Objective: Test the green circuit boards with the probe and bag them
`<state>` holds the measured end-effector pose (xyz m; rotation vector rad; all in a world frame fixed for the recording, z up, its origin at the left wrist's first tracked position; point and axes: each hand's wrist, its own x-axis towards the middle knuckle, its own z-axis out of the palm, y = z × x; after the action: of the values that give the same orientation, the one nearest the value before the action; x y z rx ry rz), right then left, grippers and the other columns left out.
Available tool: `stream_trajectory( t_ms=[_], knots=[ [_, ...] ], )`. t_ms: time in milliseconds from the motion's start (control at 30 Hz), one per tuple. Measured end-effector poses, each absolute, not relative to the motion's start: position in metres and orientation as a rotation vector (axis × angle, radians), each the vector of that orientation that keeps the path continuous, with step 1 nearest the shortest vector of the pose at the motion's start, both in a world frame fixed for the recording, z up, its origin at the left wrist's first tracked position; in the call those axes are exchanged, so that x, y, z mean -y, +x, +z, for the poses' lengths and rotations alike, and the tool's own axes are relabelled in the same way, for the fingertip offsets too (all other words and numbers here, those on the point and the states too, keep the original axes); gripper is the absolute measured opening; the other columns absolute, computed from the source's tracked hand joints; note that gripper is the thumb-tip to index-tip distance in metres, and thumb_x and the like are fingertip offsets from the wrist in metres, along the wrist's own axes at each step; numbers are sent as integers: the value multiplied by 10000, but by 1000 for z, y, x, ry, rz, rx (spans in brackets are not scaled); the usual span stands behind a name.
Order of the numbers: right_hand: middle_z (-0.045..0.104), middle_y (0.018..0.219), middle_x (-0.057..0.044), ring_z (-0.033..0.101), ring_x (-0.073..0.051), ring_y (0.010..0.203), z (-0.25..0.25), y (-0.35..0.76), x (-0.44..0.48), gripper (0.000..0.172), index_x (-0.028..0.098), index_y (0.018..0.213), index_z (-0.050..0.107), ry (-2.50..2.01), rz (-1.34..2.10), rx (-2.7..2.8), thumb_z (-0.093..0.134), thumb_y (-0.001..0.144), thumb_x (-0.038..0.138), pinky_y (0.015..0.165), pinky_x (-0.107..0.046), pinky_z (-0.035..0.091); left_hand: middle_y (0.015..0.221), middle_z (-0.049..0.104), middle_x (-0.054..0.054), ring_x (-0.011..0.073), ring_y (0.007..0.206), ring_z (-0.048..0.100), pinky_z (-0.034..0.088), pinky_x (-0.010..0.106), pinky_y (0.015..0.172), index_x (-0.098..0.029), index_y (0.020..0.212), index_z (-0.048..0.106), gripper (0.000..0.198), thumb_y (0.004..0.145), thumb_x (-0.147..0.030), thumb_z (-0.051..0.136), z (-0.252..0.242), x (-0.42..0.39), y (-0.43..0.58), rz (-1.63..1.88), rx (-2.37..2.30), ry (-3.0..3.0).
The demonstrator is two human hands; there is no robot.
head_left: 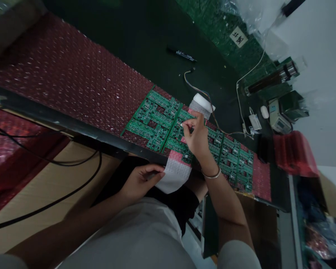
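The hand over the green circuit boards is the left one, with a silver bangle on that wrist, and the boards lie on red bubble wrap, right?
Not quite: the head view shows the right hand over the green circuit boards. The rest stands.

A black marker (182, 54) is just chilling on the dark tabletop (123, 30), and a skinny wire lead (197, 89) is snaking along near it. A dark tumbler (271, 79) with a shiny top is hanging out further back. Black cables (8, 223) are looping over some cardboard (47, 186) in the lower left.
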<state>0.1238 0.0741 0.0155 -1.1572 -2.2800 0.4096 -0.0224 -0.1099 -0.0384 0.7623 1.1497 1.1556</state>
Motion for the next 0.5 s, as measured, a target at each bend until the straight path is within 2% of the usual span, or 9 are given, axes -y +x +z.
stream_trajectory(
  t_ms=[100,367,500],
  knots=[
    [668,855,-20,654,-180,792,15,125,-74,448,186,1349,381,-1153,441,2280,498,918,144,782,-331,539,795,771,35,168,712,684,561,259,697,-194,823,778,198,771,-384,761,-38,109,-23,1165,-1155,782],
    [632,877,-48,619,-206,822,13,120,-71,430,174,1373,366,-1174,240,2402,426,953,104,858,-405,536,822,778,50,189,751,705,580,283,735,-184,841,782,261,773,-435,775,-39,109,-22,1157,-1121,767],
    [623,1054,-142,623,-272,1009,16,116,-65,442,148,1399,365,-1244,151,2392,444,966,111,942,-486,517,823,778,45,180,758,708,579,271,746,-185,835,779,227,772,-403,780,-37,109,-22,1160,-1097,748]
  ],
)
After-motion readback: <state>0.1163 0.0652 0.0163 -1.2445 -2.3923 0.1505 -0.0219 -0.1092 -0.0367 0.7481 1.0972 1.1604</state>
